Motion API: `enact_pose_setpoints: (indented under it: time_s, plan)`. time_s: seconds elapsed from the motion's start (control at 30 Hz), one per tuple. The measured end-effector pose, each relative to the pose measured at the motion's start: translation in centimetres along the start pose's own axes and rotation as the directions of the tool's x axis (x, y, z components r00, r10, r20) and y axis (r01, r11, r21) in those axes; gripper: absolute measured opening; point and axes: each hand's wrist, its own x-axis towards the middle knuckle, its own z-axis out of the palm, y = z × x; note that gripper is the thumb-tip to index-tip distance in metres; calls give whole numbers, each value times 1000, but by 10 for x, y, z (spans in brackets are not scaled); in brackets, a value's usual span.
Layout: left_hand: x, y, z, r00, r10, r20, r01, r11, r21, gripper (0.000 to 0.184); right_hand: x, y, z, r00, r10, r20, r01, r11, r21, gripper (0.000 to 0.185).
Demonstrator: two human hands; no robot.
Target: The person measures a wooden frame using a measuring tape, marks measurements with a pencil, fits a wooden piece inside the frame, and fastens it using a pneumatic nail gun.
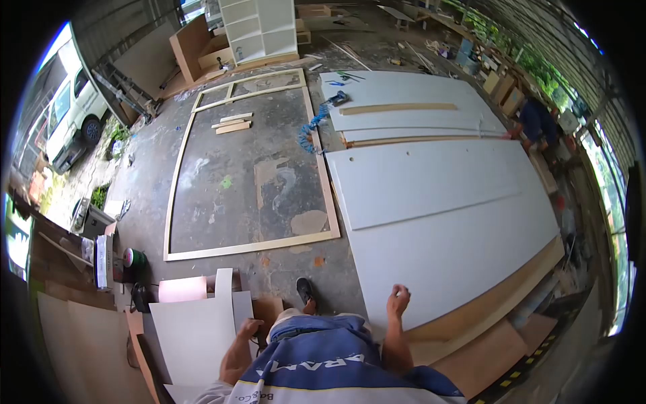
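My right hand [398, 300] is raised over the large white panels [431, 259], its fingers curled in. Whether anything sits inside them is hidden. Low on my left side, my left hand [249, 328] is half closed beside a leaning white board [195, 333] and a small brown panel [268, 311]. I cannot make out anything in its fingers. On the concrete floor ahead lies a rectangular wooden frame [252, 250] with a few short wood strips [233, 126] inside its outline. A coiled blue hose [308, 135] crosses the frame's right side.
A wood strip [397, 108] lies on the far white panel. Beyond the panels at the right, another person [536, 123] bends down. A white shelf unit [259, 30] stands at the back. A green-and-black round container [134, 258] and leaning boards are at the left.
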Motion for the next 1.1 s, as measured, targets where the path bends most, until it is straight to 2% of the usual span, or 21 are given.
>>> enact_pose_setpoints:
  time_s: [0.03, 0.07, 0.1, 0.17, 0.23, 0.27, 0.37, 0.4, 0.47, 0.5, 0.57, 0.6, 0.67, 0.7, 0.73, 0.77, 0.8, 0.83, 0.9, 0.97, 1.1]
  plan:
    - [56, -21, -17, 981, 195, 23, -196, 975, 104, 42, 6, -6, 25, 994, 91, 62, -92, 995, 22, 17]
    - [22, 73, -62, 986, -167, -5, 167, 984, 63, 42, 13, -18, 32, 983, 76, 168, -83, 996, 36, 22]
    - [23, 112, -91, 985, -159, -73, 162, 985, 50, 44, 11, -28, 41, 960, 75, 271, -94, 994, 60, 27]
    - [97, 110, -118, 981, 48, -186, -42, 998, 36, 44, 19, -26, 77, 910, 132, 392, -117, 991, -63, 38]
    - [108, 190, -158, 987, -108, -117, 94, 988, -124, 41, 14, -16, 100, 773, 317, 549, -352, 935, -45, 38]
    - [154, 178, -158, 989, -24, -146, -5, 979, -201, 36, 14, 4, 116, 754, 214, 620, -142, 976, -165, 37]
    - [214, 239, -185, 994, 85, 72, -63, 960, -274, 30, 16, 19, 162, 652, 402, 643, -161, 902, -401, 38]
    - [229, 264, -189, 995, 73, 63, -52, 954, -296, 29, 29, -10, 173, 650, 398, 648, -161, 905, -395, 38]
    - [273, 301, -206, 988, 90, 124, -49, 952, -301, 27, 57, -65, 185, 630, 294, 719, 113, 881, -459, 40]
    - [302, 308, -207, 994, 106, 4, -102, 966, -238, 28, 78, -89, 208, 632, 284, 721, 112, 887, -448, 40]
    - [346, 334, -234, 986, 5, 167, 31, 977, -212, 33, 126, -130, 244, 539, 486, 688, -134, 856, -500, 38]
    - [357, 350, -247, 989, -6, 145, 31, 985, -170, 34, 157, -153, 267, 541, 477, 693, -129, 861, -492, 38]
    - [393, 365, -267, 999, -29, 41, 33, 994, -100, 37, 229, -167, 337, 386, 314, 867, 43, 933, -357, 34]
    - [400, 375, -283, 996, -51, 72, 64, 981, -182, 36, 265, -159, 387, 420, 338, 842, -33, 933, -358, 28]
    - [415, 378, -300, 993, -80, 90, 95, 980, -176, 36, 306, -184, 422, 474, -156, 867, 596, 781, -185, 26]
    - [428, 381, -308, 986, -114, 118, 135, 974, -184, 35, 353, -258, 426, 633, 141, 761, 15, 981, -194, 25]
    - [433, 390, -316, 980, -184, 74, 193, 972, -136, 35, 388, -287, 462, 814, 56, 578, 61, 982, -181, 31]
    - [443, 401, -326, 970, -244, 21, 245, 965, -97, 36, 427, -313, 492, 832, 19, 554, -2, 1000, -31, 28]
    - [472, 407, -340, 974, -228, 15, 228, 964, -140, 35, 506, -373, 551, 810, -118, 574, 79, 993, 92, 26]
    - [504, 409, -355, 972, -223, 79, 236, 926, -295, 32, 562, -462, 581, 795, -113, 596, -21, 977, 213, 23]
    - [548, 456, -377, 964, -254, 75, 262, 957, -125, 27, 614, -579, 645, 824, -104, 558, -165, 897, 410, 20]
